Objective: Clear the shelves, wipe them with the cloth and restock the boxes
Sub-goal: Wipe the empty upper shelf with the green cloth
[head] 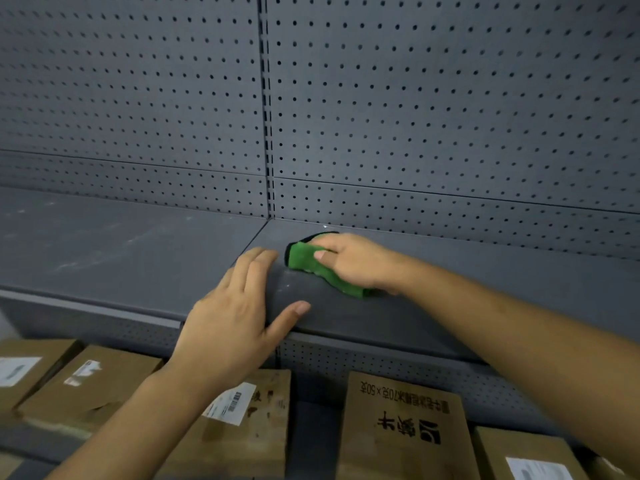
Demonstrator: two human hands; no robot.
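On the grey metal shelf, just right of the seam between its two sections, your right hand presses a green cloth edged in black flat against the surface. The grip is closed on the cloth, with the thumb across its top and the fingers curled over its far side. One end of the cloth sticks out beside your wrist. Your left hand lies just beside it, apart from the cloth. Its grip is wide and holds nothing: the fingers rest straight on the shelf and the thumb spreads along the front edge. Behind both hands rises the grey perforated back panel. Below the shelf's front edge you can see brown cardboard boxes standing in a row, several bearing white labels and one printed with black characters.
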